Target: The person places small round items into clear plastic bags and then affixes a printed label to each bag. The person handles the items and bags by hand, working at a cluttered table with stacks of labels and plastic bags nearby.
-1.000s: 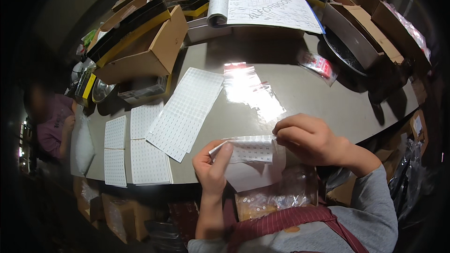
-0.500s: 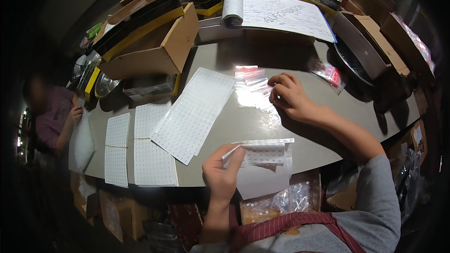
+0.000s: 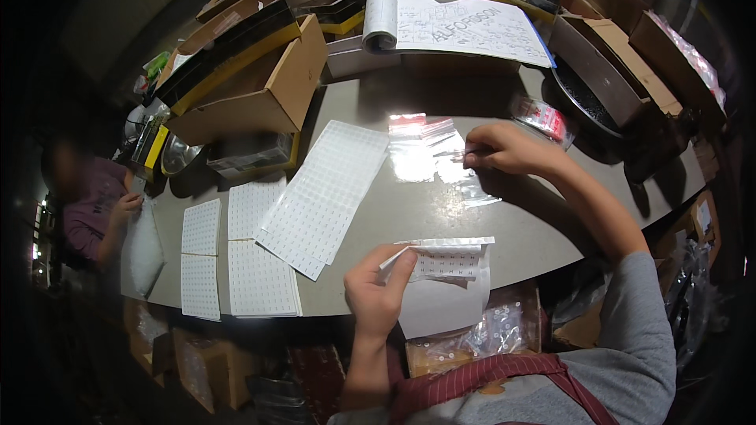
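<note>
My left hand point(image 3: 376, 291) pinches a white label sheet point(image 3: 445, 299) at the table's near edge. The sheet's top is folded over, showing rows of small printed labels. My right hand point(image 3: 508, 149) is at the right side of a spread of clear plastic zip bags point(image 3: 413, 153) with red strips along their tops. Its thumb and fingers are closed together at the bags' edge; what they pinch, if anything, is too small to see. Left of the bags lie loose label sheets point(image 3: 331, 189) and two banded stacks of label sheets point(image 3: 201, 267) point(image 3: 262, 279).
A clear packet with red print point(image 3: 543, 120) lies right of the bags. Cardboard boxes point(image 3: 236, 110) and an open pad of paper point(image 3: 472, 27) line the far side. At left a person point(image 3: 94, 205) handles a white bag point(image 3: 144, 252). Below the table edge sits a box of small bags point(image 3: 504, 330).
My right hand has moved slightly right, its fingers drawn closer together. The bags under it are spread a little further. My left hand keeps hold of the label sheet. The view has shifted slightly.
</note>
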`<state>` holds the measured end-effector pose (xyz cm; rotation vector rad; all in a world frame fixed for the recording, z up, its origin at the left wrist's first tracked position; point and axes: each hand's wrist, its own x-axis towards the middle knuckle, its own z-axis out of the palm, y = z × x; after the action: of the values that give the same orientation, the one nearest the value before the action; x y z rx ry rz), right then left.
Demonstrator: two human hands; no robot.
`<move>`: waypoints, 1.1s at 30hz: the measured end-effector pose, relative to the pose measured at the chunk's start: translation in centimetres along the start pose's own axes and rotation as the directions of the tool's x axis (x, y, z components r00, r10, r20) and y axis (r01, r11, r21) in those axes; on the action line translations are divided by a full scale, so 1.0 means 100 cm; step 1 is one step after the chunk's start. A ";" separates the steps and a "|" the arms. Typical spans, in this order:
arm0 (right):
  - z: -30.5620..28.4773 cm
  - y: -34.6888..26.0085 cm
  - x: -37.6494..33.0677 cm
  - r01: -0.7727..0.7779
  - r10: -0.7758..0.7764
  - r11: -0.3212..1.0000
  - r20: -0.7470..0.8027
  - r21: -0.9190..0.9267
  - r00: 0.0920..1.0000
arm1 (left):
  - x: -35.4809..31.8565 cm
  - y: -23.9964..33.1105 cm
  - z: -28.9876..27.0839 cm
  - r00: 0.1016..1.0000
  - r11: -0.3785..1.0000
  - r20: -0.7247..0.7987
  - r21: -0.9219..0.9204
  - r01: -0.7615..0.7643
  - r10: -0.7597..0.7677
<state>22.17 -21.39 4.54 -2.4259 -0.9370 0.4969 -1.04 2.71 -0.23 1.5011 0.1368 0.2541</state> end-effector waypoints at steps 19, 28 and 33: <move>0.028 0.006 -0.062 0.061 0.009 0.978 -0.338 0.198 0.941 | -0.021 0.006 0.009 0.992 0.990 0.036 0.059 -0.126 0.125; 0.030 0.033 -0.065 0.020 -0.038 0.999 -0.471 -0.044 0.881 | -0.037 0.029 0.031 0.979 0.963 0.106 0.192 -0.191 0.173; 0.023 -0.004 -0.083 0.174 -0.316 0.947 -0.673 -0.271 0.669 | -0.034 0.034 0.039 0.977 0.945 0.117 0.257 -0.204 0.179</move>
<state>15.01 -26.23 4.20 -2.2695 -0.9426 -0.6382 -3.69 -1.73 3.15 1.7955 -0.0526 0.3314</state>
